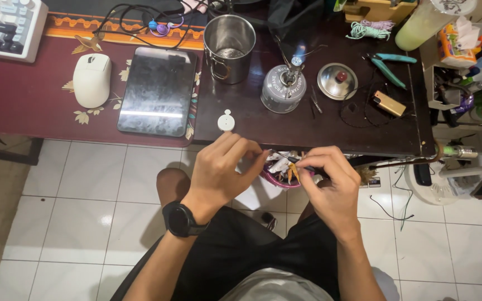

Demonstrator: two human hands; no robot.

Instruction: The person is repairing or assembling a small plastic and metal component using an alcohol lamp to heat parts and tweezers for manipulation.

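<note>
Below the bench [330, 139] edge, left hand [218, 170] and right hand [330, 187] pinch a thin dark cord [285, 159] between closed fingers, held taut over the small pink bin [279, 177], presumably so scraps drop in; the lit gas burner [284, 86] stands well apart

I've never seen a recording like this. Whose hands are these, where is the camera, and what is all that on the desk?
The single picture comes from a camera worn on a person's head, looking down at their own lap and desk. The left hand, with a black watch at the wrist, and the right hand pinch a small thin piece between them; it is too small to identify. On the dark desk sit a small gas burner with a flame, a steel mug, a tablet, a white mouse and teal pliers.
</note>
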